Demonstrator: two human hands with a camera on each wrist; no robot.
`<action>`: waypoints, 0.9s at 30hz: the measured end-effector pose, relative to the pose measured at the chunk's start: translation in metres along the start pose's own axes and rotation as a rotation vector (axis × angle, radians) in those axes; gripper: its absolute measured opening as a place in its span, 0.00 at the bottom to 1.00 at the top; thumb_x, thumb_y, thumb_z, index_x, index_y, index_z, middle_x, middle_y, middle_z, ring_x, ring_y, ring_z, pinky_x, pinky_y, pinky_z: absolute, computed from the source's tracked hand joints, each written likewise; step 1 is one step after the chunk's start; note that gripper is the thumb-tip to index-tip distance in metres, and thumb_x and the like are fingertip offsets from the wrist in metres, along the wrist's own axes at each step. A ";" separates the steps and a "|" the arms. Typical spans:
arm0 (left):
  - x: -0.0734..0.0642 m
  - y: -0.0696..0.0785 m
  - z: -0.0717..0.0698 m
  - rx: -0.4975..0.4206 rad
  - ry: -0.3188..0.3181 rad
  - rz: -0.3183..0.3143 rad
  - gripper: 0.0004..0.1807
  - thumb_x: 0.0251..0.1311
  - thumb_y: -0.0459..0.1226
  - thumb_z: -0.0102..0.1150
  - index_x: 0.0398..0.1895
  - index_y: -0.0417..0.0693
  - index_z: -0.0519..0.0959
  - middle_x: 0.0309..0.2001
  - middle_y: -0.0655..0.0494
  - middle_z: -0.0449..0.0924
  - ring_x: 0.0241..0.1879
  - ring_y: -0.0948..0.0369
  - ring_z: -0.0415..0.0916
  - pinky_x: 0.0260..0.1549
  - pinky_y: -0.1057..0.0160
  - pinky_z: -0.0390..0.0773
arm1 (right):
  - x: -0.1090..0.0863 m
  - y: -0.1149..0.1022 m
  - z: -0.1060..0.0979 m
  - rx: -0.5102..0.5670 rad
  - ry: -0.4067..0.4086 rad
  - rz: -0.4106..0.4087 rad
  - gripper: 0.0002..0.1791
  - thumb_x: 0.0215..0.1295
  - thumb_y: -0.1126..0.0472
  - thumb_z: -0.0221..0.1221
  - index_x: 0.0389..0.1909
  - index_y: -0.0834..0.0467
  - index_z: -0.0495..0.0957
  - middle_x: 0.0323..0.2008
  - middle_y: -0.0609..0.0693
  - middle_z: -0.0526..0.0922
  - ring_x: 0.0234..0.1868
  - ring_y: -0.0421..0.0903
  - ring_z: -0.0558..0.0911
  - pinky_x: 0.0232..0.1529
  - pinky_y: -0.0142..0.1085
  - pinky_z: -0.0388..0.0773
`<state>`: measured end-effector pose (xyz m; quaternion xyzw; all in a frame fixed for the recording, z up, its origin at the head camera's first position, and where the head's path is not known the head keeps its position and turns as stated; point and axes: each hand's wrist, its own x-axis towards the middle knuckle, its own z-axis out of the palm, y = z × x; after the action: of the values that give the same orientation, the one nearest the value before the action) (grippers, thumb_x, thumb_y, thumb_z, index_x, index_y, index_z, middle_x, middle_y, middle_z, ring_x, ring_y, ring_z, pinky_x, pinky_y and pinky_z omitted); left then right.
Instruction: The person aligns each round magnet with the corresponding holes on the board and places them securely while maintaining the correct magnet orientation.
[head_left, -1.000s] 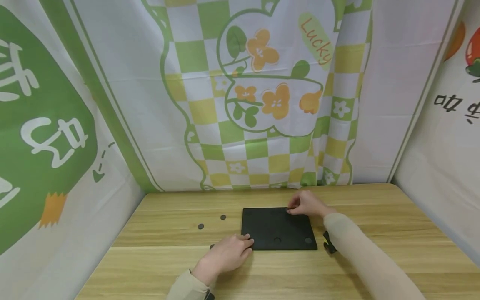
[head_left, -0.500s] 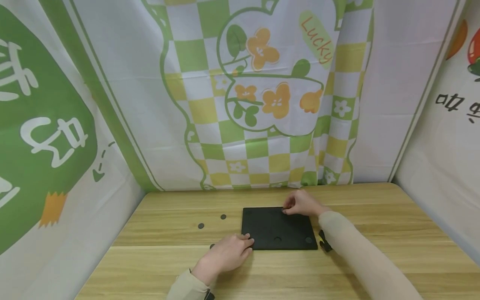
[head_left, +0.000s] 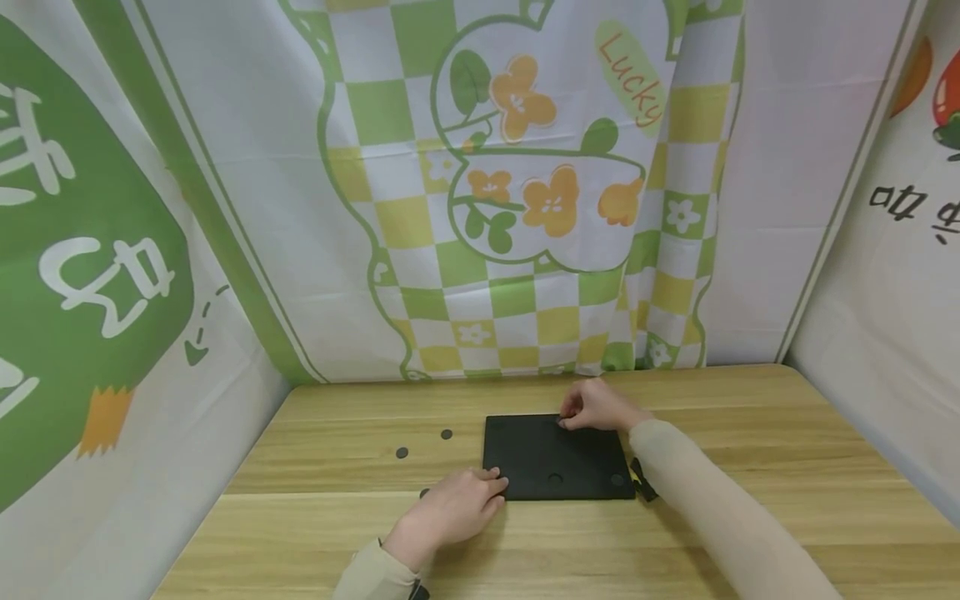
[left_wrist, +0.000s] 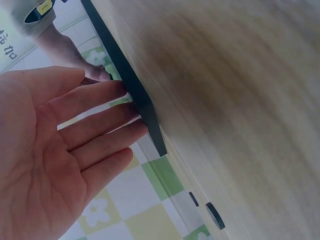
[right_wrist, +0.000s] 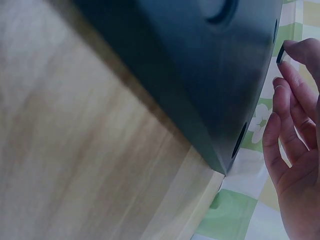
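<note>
A flat black rectangular board (head_left: 536,454) lies on the table, with round recesses such as the one at its near edge (head_left: 555,479). My right hand (head_left: 600,406) pinches a small dark disc (right_wrist: 281,53) between thumb and index finger, close over the board's far edge. Its other fingers are loosely bent in the right wrist view. At the board's near left corner my left hand (head_left: 457,504) rests with fairly straight fingers, the fingertips (left_wrist: 135,111) touching the edge. A round grey disc (head_left: 617,480) shows at the near right corner.
Left of the board, two dark discs, a farther one (head_left: 446,434) and a nearer one (head_left: 402,452), lie on the wooden table (head_left: 337,417). A third disc (head_left: 424,492) is partly hidden by my left hand. Printed curtains (head_left: 517,325) stand behind the table.
My right hand has moved a little left along the board's far edge, still pinching the disc. The left hand and the board have stayed in place.
</note>
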<state>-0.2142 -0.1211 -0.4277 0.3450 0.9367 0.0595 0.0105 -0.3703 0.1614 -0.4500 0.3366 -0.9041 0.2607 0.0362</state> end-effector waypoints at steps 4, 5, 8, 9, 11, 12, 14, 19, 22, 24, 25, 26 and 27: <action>0.001 -0.001 0.001 -0.003 -0.004 -0.006 0.19 0.69 0.42 0.48 0.58 0.45 0.77 0.59 0.46 0.76 0.58 0.54 0.75 0.54 0.56 0.77 | 0.001 -0.001 0.002 -0.010 0.007 -0.007 0.06 0.49 0.53 0.70 0.25 0.49 0.84 0.24 0.38 0.82 0.25 0.31 0.77 0.29 0.26 0.76; 0.001 -0.001 0.002 -0.004 -0.006 -0.009 0.19 0.69 0.42 0.48 0.58 0.45 0.77 0.59 0.46 0.76 0.58 0.55 0.75 0.54 0.57 0.77 | 0.002 -0.001 0.003 -0.009 0.007 -0.008 0.06 0.49 0.53 0.70 0.25 0.49 0.84 0.24 0.38 0.82 0.25 0.31 0.77 0.29 0.26 0.76; 0.001 -0.002 0.002 -0.003 -0.007 -0.011 0.19 0.69 0.42 0.48 0.58 0.45 0.77 0.59 0.47 0.76 0.58 0.55 0.75 0.54 0.57 0.77 | 0.003 -0.003 0.003 -0.008 0.004 -0.005 0.06 0.49 0.54 0.70 0.25 0.49 0.84 0.24 0.38 0.82 0.25 0.31 0.77 0.29 0.26 0.76; 0.002 -0.002 0.003 -0.001 -0.008 -0.009 0.19 0.69 0.42 0.48 0.58 0.45 0.77 0.59 0.47 0.76 0.58 0.55 0.75 0.54 0.57 0.77 | 0.004 -0.003 0.003 -0.005 0.000 -0.005 0.06 0.49 0.54 0.70 0.25 0.49 0.84 0.23 0.38 0.82 0.25 0.31 0.77 0.29 0.26 0.75; 0.002 -0.002 0.003 0.003 -0.010 -0.009 0.19 0.69 0.42 0.48 0.58 0.46 0.77 0.59 0.47 0.76 0.58 0.55 0.75 0.54 0.57 0.77 | 0.005 -0.005 0.003 -0.005 -0.006 -0.006 0.06 0.49 0.54 0.70 0.25 0.50 0.84 0.23 0.38 0.82 0.25 0.31 0.77 0.29 0.26 0.75; 0.002 -0.002 0.003 0.004 -0.009 -0.008 0.19 0.69 0.42 0.48 0.58 0.46 0.77 0.59 0.47 0.76 0.58 0.55 0.75 0.54 0.57 0.77 | 0.006 -0.005 0.003 -0.005 -0.008 -0.006 0.06 0.49 0.54 0.70 0.25 0.50 0.84 0.23 0.38 0.82 0.24 0.31 0.77 0.29 0.26 0.75; 0.002 -0.002 0.003 0.008 -0.009 -0.007 0.19 0.69 0.42 0.48 0.58 0.46 0.77 0.59 0.47 0.76 0.58 0.55 0.75 0.54 0.57 0.77 | 0.008 -0.007 0.003 -0.012 -0.013 -0.010 0.06 0.49 0.54 0.70 0.25 0.50 0.84 0.23 0.38 0.82 0.24 0.30 0.77 0.29 0.26 0.75; 0.002 -0.002 0.002 0.005 -0.004 -0.009 0.19 0.69 0.42 0.48 0.58 0.46 0.77 0.59 0.47 0.76 0.58 0.55 0.75 0.54 0.57 0.77 | 0.011 -0.008 0.004 -0.033 -0.022 -0.020 0.05 0.49 0.53 0.70 0.25 0.49 0.84 0.23 0.37 0.82 0.25 0.30 0.77 0.29 0.26 0.75; 0.002 -0.001 0.002 0.001 -0.001 -0.010 0.19 0.69 0.42 0.48 0.58 0.45 0.77 0.58 0.46 0.76 0.57 0.54 0.75 0.54 0.57 0.77 | 0.013 -0.009 0.005 -0.031 -0.028 -0.022 0.05 0.50 0.53 0.70 0.25 0.48 0.84 0.23 0.37 0.82 0.25 0.30 0.77 0.29 0.26 0.76; 0.002 -0.001 0.002 0.002 0.000 -0.009 0.19 0.69 0.42 0.48 0.58 0.45 0.77 0.58 0.46 0.76 0.57 0.54 0.76 0.54 0.57 0.77 | 0.014 -0.008 0.006 -0.030 -0.033 -0.016 0.05 0.50 0.53 0.70 0.25 0.48 0.84 0.24 0.37 0.82 0.25 0.30 0.77 0.30 0.26 0.76; 0.002 -0.001 0.002 0.003 0.000 -0.008 0.19 0.69 0.42 0.48 0.58 0.45 0.77 0.58 0.46 0.76 0.57 0.54 0.76 0.54 0.57 0.77 | 0.015 -0.009 0.007 -0.028 -0.037 -0.015 0.05 0.50 0.53 0.70 0.25 0.48 0.84 0.23 0.37 0.82 0.25 0.30 0.77 0.30 0.26 0.76; 0.002 -0.001 0.001 0.005 0.001 -0.007 0.19 0.69 0.42 0.48 0.57 0.45 0.77 0.58 0.46 0.76 0.57 0.54 0.76 0.54 0.57 0.77 | 0.016 -0.009 0.007 -0.025 -0.040 -0.017 0.05 0.49 0.53 0.70 0.25 0.48 0.84 0.23 0.37 0.82 0.25 0.31 0.77 0.29 0.26 0.76; 0.002 -0.001 0.001 0.006 0.001 -0.006 0.19 0.69 0.42 0.48 0.57 0.45 0.77 0.58 0.46 0.76 0.57 0.54 0.76 0.53 0.57 0.77 | 0.016 -0.009 0.007 -0.028 -0.043 -0.015 0.05 0.49 0.53 0.70 0.25 0.48 0.84 0.23 0.37 0.82 0.25 0.30 0.77 0.29 0.26 0.76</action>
<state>-0.2161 -0.1209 -0.4292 0.3421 0.9379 0.0569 0.0092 -0.3766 0.1426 -0.4484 0.3484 -0.9056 0.2407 0.0232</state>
